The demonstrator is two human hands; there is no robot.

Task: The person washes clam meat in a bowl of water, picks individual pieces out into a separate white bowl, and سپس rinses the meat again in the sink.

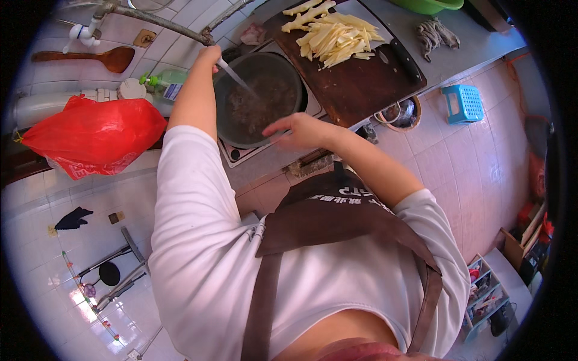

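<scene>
My left hand (209,56) is closed around a white water spout (222,63) at the end of a metal pipe (158,20). A stream of water (241,82) runs from it into a dark wok (228,122) on the gas stove (239,155). Murky brownish liquid (271,97) swirls in the wok. My right hand (300,131), slightly blurred, hovers over the wok's near right rim with its fingers apart and nothing in it.
Right of the stove lies a dark cutting board (334,94) bearing sliced ginger (338,40) and a kitchen knife (406,61). A red plastic bag (99,133), a soap pump bottle (167,83) and a wooden spatula (108,58) are at left. A blue stool (465,104) stands on the floor.
</scene>
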